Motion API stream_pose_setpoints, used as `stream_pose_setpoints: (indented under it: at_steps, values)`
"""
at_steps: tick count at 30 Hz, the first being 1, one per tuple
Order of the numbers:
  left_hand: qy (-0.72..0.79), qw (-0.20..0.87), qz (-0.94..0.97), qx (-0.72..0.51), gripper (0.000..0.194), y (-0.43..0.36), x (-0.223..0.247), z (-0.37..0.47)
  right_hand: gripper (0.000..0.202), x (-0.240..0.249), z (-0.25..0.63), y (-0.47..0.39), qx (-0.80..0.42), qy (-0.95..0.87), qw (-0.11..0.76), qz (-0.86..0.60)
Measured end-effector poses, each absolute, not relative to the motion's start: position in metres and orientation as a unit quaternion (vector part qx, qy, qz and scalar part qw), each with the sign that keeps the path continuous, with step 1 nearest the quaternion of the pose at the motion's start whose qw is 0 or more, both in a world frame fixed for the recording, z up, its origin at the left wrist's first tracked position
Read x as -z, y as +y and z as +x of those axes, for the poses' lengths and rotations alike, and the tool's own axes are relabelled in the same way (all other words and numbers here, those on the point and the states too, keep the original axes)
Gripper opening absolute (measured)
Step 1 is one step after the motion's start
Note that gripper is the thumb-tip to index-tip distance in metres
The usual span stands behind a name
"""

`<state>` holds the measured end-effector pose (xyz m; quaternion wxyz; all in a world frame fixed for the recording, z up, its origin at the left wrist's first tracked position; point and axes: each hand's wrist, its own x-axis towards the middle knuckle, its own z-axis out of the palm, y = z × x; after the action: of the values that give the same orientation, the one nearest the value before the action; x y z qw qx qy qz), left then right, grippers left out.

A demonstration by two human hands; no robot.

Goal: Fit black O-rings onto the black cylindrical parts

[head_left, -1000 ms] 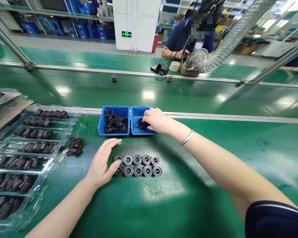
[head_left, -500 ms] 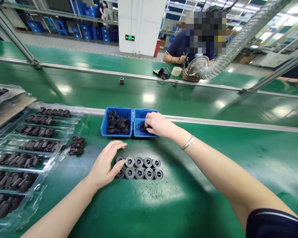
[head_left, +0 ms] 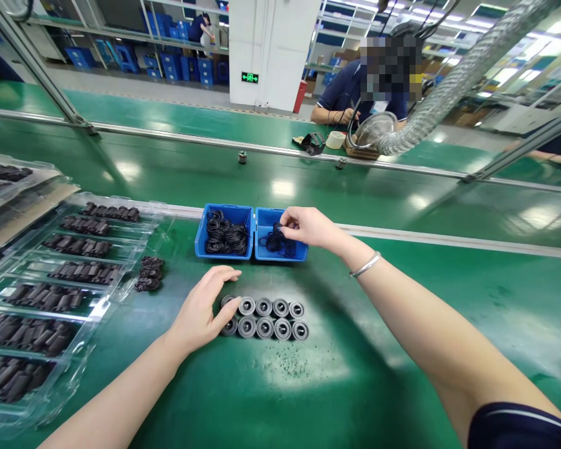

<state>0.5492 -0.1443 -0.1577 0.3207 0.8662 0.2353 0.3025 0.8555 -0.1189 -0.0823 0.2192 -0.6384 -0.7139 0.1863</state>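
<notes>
Two hands show from my remote seat: the right hand (head_left: 280,227) pinches black rings (head_left: 275,242) in the right bin (head_left: 281,256); the left hand (head_left: 197,315), spread, curves around the left end of ten cups (head_left: 265,327). I see two rows of five, running left to right, nearer the left hand. I count two bins, the left bin (head_left: 223,255) included; the tangled rings defeat me.

bright glare on green table (head_left: 262,405)
</notes>
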Motion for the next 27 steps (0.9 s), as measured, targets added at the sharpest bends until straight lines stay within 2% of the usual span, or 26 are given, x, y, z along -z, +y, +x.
stream_pose_setpoints:
  at_steps: [4, 7, 9, 13, 19, 27]
  values:
    - [0.25, 0.309, 0.858, -0.326, 0.037, -0.145, 0.158, 0.551, 0.005, 0.073, 0.853, -0.124, -0.252, -0.673, 0.264, -0.643]
    - [0.261, 0.315, 0.836, -0.366, 0.042, -0.146, 0.155, 0.552, 0.01, 0.066, 0.838, -0.141, -0.332, -0.632, 0.341, -0.612]
    - [0.261, 0.343, 0.81, -0.397, 0.052, -0.148, 0.151, 0.554, 0.017, 0.065, 0.82, -0.158, -0.401, -0.61, 0.39, -0.561]
    - [0.251, 0.442, 0.757, -0.411, 0.072, -0.158, 0.142, 0.557, 0.02, 0.074, 0.777, -0.189, -0.452, -0.622, 0.386, -0.51]
    - [0.308, 0.523, 0.687, -0.401, 0.035, -0.165, 0.137, 0.555, 0.014, 0.094, 0.743, -0.204, -0.402, -0.636, 0.403, -0.521]
    - [0.341, 0.501, 0.68, -0.413, 0.026, -0.164, 0.143, 0.556, 0.02, 0.103, 0.741, -0.207, -0.412, -0.644, 0.387, -0.515]
